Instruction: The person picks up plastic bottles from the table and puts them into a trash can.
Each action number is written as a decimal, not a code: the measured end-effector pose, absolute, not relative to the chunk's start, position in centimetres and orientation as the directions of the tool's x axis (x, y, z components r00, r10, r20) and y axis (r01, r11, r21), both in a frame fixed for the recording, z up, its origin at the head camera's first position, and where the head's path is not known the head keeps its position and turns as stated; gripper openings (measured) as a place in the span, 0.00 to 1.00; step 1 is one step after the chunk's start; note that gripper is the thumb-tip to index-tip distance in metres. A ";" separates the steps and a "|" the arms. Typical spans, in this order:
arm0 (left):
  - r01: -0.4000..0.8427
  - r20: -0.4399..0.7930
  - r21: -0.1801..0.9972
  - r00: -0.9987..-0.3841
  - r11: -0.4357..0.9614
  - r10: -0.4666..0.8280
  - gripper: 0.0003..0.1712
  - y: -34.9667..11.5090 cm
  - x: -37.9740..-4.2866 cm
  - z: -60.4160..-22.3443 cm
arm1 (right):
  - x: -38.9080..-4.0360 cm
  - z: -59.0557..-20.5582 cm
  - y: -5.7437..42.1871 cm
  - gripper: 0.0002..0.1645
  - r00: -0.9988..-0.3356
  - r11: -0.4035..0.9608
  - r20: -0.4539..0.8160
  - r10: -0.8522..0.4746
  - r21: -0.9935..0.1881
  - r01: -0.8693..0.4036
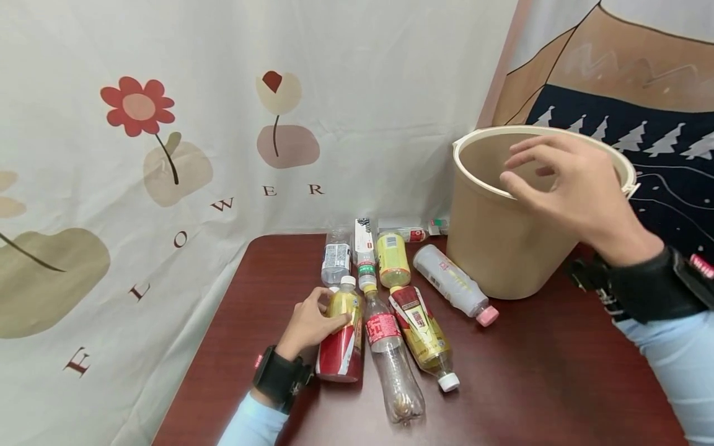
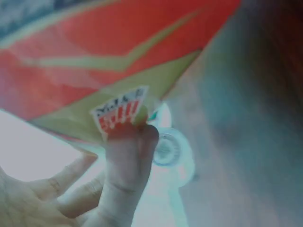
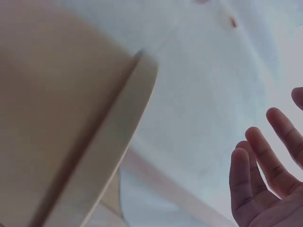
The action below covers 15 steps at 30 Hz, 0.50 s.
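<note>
My left hand [image 1: 312, 319] grips a drink bottle [image 1: 341, 356] with a red and yellow label and a white cap, thumb across the label. Close up in the left wrist view, that bottle [image 2: 94, 85] fills the top. Whether its base touches the table cannot be told. Above the rim of a beige bucket [image 1: 491, 248], my right hand [image 1: 574, 186] hangs with loosely bent fingers and holds nothing. In the right wrist view the same hand [image 3: 270, 189] is beside the bucket's rim [image 3: 118, 118].
Beside the gripped bottle lie a clear bottle [image 1: 393, 365] with a red label and another red-yellow bottle [image 1: 421, 328]. A white bottle [image 1: 449, 279] with a pink cap lies by the bucket. Behind are a yellow bottle [image 1: 393, 260], a clear bottle [image 1: 336, 257] and a printed curtain [image 1: 379, 124].
</note>
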<state>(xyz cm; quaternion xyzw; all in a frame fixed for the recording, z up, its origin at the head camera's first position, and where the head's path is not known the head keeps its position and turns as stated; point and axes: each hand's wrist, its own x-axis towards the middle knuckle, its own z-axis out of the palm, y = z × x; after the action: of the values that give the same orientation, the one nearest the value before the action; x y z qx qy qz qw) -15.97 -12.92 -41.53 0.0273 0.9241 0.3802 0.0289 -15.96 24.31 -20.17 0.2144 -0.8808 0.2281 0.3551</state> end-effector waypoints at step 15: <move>0.500 0.343 0.765 -0.850 0.407 0.400 0.40 -11.4 -12.8 -37.7 | -13.9 -29.1 20.2 0.12 -0.703 0.644 0.589 -0.399 -0.366 -0.672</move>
<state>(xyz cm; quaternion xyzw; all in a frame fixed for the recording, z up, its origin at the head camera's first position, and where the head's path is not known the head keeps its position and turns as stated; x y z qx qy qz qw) -12.83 -11.44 -37.68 0.2688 0.8370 0.4738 -0.0527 -13.86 20.24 -29.10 0.3058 -0.8756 0.2908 0.2350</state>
